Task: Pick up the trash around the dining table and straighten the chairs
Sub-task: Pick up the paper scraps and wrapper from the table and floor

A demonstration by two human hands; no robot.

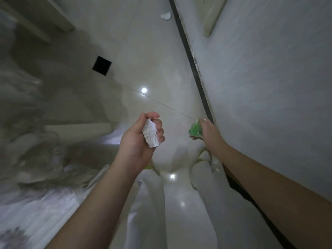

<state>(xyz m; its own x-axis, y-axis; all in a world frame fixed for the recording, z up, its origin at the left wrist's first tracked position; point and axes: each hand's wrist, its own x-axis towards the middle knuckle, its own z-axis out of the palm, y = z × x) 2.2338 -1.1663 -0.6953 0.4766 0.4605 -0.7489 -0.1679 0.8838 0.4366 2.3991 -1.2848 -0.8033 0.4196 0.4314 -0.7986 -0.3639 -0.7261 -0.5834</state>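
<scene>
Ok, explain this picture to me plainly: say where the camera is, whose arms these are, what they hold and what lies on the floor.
There is one picture, taken by a wide-angle camera on a person's head, looking down. The two bare arms are that person's own; pale trouser legs show below. The left hand grips a crumpled white paper. The right hand holds a crumpled green piece of trash, down by the dark strip along the wall. The surface is a glossy pale tiled floor with one black inset square. Farther off, another white crumpled scrap lies on the floor, not yet picked up. The left edge is blurred.
</scene>
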